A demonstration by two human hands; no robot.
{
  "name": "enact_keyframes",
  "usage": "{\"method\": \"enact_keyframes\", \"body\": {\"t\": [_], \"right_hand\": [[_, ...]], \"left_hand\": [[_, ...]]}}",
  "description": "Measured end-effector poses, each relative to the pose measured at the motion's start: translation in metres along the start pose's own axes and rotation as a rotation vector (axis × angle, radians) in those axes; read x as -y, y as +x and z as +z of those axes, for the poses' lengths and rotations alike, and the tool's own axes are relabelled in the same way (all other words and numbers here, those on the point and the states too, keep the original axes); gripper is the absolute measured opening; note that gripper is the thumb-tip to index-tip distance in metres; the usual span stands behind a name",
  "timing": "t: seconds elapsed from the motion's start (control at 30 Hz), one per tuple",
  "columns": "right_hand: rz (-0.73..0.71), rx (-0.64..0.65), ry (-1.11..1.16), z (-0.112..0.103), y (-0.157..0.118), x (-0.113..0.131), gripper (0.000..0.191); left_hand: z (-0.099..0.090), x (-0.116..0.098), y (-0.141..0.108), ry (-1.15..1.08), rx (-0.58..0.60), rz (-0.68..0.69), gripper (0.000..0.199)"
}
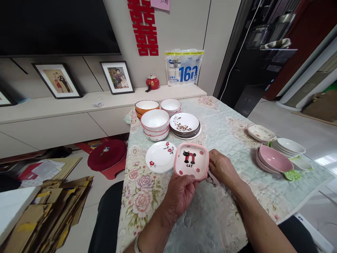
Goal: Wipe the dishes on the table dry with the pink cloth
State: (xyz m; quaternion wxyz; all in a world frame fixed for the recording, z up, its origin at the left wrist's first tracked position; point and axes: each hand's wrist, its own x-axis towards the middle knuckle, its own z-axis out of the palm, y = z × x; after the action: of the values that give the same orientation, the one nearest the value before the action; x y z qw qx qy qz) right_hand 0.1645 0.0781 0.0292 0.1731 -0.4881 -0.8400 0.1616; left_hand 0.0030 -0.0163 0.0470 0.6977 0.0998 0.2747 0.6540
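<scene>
A square white dish point(196, 154) with a pink rim, pink dots and a black cat design is tilted up toward me. My left hand point(181, 194) grips its lower edge, thumb over the rim. At the dish's right side my right hand point(222, 167) is closed on a greyish-pink cloth point(213, 180), which hangs below the fingers; part of it is hidden. Just left of the dish lies a flat white plate point(158, 157) with red flowers. Behind are stacked white bowls with red rims point(155, 120) and a stack of brown-flowered plates point(185, 122).
Orange bowls point(146, 104) and another white bowl point(171, 104) stand at the table's far end. To the right are pink bowls point(275, 158), small white dishes point(291, 146) and an oval dish point(261, 133). A flowered cloth point(143, 203) covers the table. A red stool point(107, 154) stands left.
</scene>
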Motion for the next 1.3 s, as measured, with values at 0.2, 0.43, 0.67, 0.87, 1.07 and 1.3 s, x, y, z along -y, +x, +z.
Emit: {"method": "enact_keyframes", "body": {"t": [0.2,0.43,0.67,0.87,1.07,1.3], "right_hand": [[0.013,-0.001,-0.055,0.0001,0.0,0.0005,0.03],[0.019,0.015,-0.044,-0.0002,0.0003,0.0017,0.027],[0.021,0.015,-0.064,-0.0001,0.0005,0.0015,0.027],[0.018,0.012,-0.059,-0.0008,-0.0001,0.0027,0.026],[0.021,0.016,-0.065,-0.0029,0.0001,0.0053,0.026],[0.021,0.045,-0.069,-0.0023,-0.0002,0.0067,0.025]], "left_hand": [[-0.0007,-0.0001,0.0002,-0.006,-0.003,-0.009,0.06],[-0.0016,0.0001,-0.0002,-0.024,0.013,-0.014,0.06],[-0.0015,0.0,-0.0006,-0.019,0.016,-0.02,0.065],[-0.0012,-0.0007,-0.0007,-0.03,0.02,-0.021,0.066],[-0.0015,-0.001,-0.0013,-0.04,0.024,-0.03,0.065],[-0.0026,-0.0007,-0.0003,-0.011,0.024,-0.013,0.067]]}}
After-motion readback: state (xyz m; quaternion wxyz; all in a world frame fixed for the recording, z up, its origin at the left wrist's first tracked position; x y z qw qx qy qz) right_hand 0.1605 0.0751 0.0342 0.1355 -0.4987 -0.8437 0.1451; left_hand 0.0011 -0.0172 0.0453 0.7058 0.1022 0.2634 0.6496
